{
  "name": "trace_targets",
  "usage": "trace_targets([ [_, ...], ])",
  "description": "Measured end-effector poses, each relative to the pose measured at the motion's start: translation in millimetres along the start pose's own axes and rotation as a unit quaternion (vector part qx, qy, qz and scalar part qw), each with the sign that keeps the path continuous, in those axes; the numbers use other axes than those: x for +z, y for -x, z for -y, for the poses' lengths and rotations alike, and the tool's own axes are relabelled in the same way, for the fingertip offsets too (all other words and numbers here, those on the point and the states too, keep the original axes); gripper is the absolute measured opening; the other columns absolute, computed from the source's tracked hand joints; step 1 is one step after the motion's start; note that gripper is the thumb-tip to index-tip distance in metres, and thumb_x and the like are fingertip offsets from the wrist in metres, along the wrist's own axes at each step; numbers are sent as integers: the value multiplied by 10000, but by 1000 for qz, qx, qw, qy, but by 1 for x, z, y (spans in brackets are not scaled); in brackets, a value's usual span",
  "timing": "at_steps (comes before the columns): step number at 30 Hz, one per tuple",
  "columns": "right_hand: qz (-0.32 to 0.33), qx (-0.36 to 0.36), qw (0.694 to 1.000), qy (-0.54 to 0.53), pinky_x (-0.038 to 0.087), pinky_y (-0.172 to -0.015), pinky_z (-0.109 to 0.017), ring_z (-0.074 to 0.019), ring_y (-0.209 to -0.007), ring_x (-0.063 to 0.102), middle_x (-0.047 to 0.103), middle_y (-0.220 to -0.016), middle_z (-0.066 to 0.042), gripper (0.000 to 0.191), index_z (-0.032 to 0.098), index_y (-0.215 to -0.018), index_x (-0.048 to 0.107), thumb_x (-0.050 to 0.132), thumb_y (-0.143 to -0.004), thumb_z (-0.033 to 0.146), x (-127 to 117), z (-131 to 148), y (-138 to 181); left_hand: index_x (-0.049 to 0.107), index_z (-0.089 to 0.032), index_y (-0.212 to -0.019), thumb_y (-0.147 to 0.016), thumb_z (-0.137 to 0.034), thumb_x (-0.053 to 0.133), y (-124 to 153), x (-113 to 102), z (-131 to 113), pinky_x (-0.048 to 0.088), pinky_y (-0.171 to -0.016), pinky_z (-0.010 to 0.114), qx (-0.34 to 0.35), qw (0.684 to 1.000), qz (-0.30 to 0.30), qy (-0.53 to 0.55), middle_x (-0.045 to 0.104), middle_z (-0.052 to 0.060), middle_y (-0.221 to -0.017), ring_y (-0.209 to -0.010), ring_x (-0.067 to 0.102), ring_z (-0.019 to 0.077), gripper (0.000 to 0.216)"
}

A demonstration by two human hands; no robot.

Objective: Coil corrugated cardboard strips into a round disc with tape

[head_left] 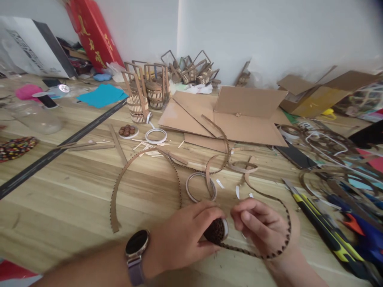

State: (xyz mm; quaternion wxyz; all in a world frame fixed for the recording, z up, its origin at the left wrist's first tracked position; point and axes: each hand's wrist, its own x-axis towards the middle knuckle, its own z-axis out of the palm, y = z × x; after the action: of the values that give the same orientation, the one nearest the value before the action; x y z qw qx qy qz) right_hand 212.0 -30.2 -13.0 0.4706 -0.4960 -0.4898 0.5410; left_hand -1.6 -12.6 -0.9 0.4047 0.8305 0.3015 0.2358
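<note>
- My left fingers (208, 215) grasped the cardboard coil (214, 232) between them.
- My right fingers (253, 205) curled just beside it; I couldn't tell their grip.

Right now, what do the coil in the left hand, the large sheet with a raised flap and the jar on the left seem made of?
Coil: probably corrugated cardboard, dull brown; its trailing strip shows regular ridges.
Large sheet: most likely cardboard, matt tan, with stiff panels and a fold.
Jar: clear, shiny glass or plastic; table shows through, I cannot tell which.
</note>
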Motion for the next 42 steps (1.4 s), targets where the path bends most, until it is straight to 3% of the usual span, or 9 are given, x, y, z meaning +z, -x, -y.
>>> trace_targets([
  [3, 34, 102, 994, -7, 323, -363, -197, -84, -363, 452, 540, -449, 40, 388, 173, -744, 674, 763, -723, 551, 9, 3, 4, 480, -229, -1248, -850, -115, 669, 0, 1, 3, 450, -1035, 367, -10, 999, -36, -2, 572, 82, -1324, -1240, 538, 242, 456],
  [5, 70, 125, 989, 19, 299, -346, -186, -74, -342, 441, 527, -442, 47, 406, 173, -704, 639, 757, -717, 561, 15, 3, 4, 471, -226, -1252, -845, -96, 663, 0, 1, 7, 451, -1037, 376, -12, 998, -62, -5, 570, 88, -1324, -1234, 542, 243, 470],
  [8, 106, 73, 988, 90, 323, -350, -195, -75, -349, 425, 528, -437, 47, 396, 193, -626, 587, 745, -724, 543, 19, 3, 3, 448, -242, -1283, -837, -72, 653, 1, 3, 10, 437, -1055, 397, -10, 997, -70, -15, 547, 88, -1353, -1246, 533, 244, 520],
  [13, 22, -73, 959, 272, 432, -438, -210, -115, -456, 533, 585, -504, 31, 259, 204, -595, 611, 728, -759, 367, 16, 7, 2, 438, -252, -1292, -854, -75, 642, 2, 6, 11, 441, -1054, 387, 2, 998, -54, -41, 535, 84, -1367, -1255, 525, 239, 515],
  [19, 6, -180, 924, 337, 498, -546, -215, -134, -567, 629, 669, -634, 23, 140, 234, -711, 661, 678, -834, 300, 14, 9, 2, 435, -243, -1290, -859, -80, 636, 1, 3, 10, 456, -1041, 379, 4, 997, -56, -56, 542, 87, -1350, -1242, 534, 239, 502],
  [32, -1, -258, 884, 390, 476, -529, -235, -138, -562, 598, 622, -638, 22, 109, 237, -777, 624, 606, -884, 224, 19, 9, 4, 424, -256, -1323, -859, -73, 614, 1, 6, 13, 446, -1058, 385, 1, 996, -59, -60, 529, 82, -1360, -1245, 528, 235, 533],
  [42, 6, -259, 874, 412, 477, -542, -252, -146, -571, 597, 614, -642, 13, 129, 231, -781, 613, 585, -906, 249, 20, 10, 5, 433, -232, -1314, -854, -67, 629, 1, 5, 12, 437, -1065, 363, 0, 996, -56, -62, 530, 89, -1359, -1249, 521, 228, 527],
])
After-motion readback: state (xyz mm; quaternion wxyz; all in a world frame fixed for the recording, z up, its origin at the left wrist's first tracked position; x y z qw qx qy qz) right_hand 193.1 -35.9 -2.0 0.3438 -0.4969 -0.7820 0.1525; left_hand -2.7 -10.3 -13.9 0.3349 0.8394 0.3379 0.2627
